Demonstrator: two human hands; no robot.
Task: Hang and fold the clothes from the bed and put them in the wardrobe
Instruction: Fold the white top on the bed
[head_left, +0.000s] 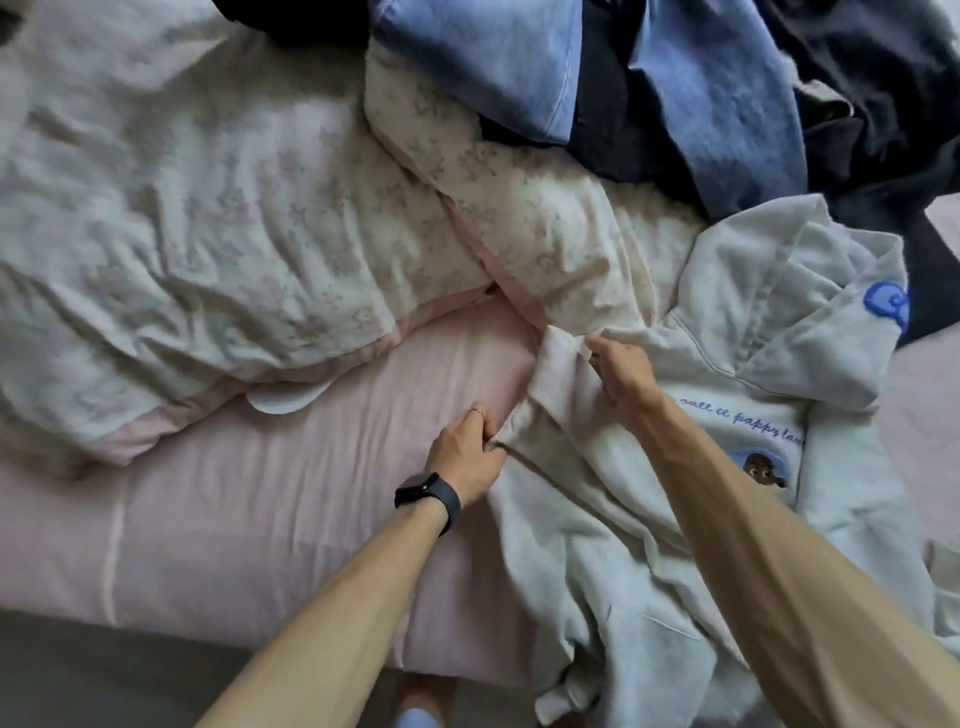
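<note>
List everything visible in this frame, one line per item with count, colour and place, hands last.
Hooded cotton sweatshirt with blue lettering: one, off-white, right side of the bed.
Floral quilted duvet: one, cream with pink edging, bunched across the upper left.
Fitted bed sheet: one, pale pink, over the mattress.
Pile of loose garments: several, light blue and dark, top right.
Wrist watch: one, black, on the left wrist.
Thin ring: one, pale, on the left hand.
Floor: grey, bottom left.
Left hand: grips the sweatshirt sleeve.
Right hand: pinches the same sleeve higher up.
</note>
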